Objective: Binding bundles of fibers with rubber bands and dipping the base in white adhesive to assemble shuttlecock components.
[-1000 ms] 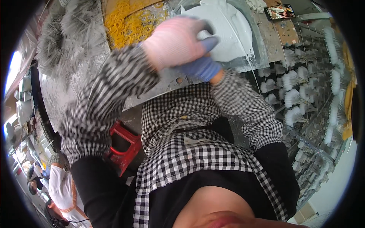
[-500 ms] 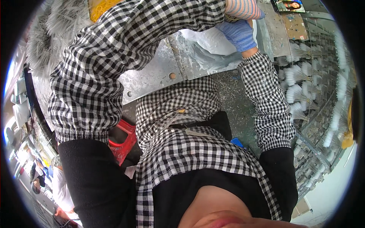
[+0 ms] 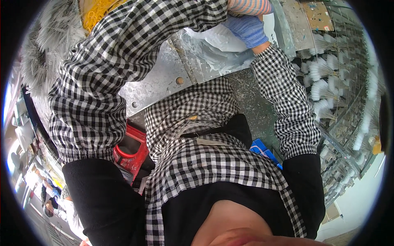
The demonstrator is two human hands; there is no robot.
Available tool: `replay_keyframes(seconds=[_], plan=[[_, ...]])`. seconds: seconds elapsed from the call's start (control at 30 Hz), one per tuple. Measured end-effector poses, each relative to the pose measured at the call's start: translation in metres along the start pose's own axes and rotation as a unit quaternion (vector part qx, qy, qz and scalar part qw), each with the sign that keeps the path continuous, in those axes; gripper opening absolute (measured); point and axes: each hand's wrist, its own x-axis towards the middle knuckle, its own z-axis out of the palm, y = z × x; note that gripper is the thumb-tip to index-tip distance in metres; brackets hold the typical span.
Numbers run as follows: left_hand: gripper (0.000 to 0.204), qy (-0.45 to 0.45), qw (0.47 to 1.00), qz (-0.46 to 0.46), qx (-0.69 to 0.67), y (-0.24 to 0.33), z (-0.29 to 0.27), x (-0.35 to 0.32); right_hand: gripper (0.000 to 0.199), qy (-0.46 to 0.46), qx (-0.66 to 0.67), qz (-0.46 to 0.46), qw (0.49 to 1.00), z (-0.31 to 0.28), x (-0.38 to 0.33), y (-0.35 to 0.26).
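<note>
My left hand [image 3: 251, 6], in a pink, orange and blue striped glove, is at the top edge, partly cut off. Just below it, my right hand [image 3: 247, 32] wears a blue knitted glove. The two hands are close together and overlap in the picture. Fingers of both are hidden, so neither grip shows. Beside the right hand lies a smooth white mass [image 3: 219, 39], partly covered by my left sleeve. Whitish paste [image 3: 205, 57] is smeared on the surface around it. What the hands hold, if anything, cannot be made out.
A metal plate [image 3: 160, 80] with round holes lies before my lap. Grey bristle bundles [image 3: 39, 53] and yellow strands [image 3: 98, 12] are at left. White-tufted brushes [image 3: 322, 88] fill a rack at right. A red plastic stool [image 3: 133, 143] and a blue object [image 3: 262, 149] sit low down.
Both hands have shifted slightly up and left in the picture, along with the metal plate. The phone at the top right has left view. More of the blue object shows.
</note>
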Motion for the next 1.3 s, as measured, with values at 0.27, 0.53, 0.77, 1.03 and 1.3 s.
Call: replay_keyframes(seconds=[0.27, 0.53, 0.77, 1.03, 1.3], plan=[[0.037, -0.235, 0.970, 0.041, 0.047, 0.000, -0.037, 0.030, 0.050, 0.092, -0.051, -0.056, 0.993, 0.031, 0.003, 0.052], [0.039, -0.328, 0.930, 0.162, -0.023, -0.011, -0.047, 0.041, 0.051, 0.149, -0.198, -0.120, 0.961, 0.055, 0.004, 0.096], [0.041, -0.372, 0.919, 0.133, -0.013, -0.010, -0.045, 0.044, 0.052, 0.082, 0.007, -0.005, 0.997, 0.009, -0.008, 0.006], [0.043, -0.387, 0.907, 0.164, -0.017, -0.001, -0.058, 0.045, 0.064, 0.003, -0.041, 0.032, 0.999, -0.007, -0.004, -0.006], [0.049, -0.312, 0.925, 0.218, -0.001, -0.020, -0.026, 0.043, 0.070, -0.046, 0.003, 0.023, 0.999, 0.004, 0.000, -0.001]])
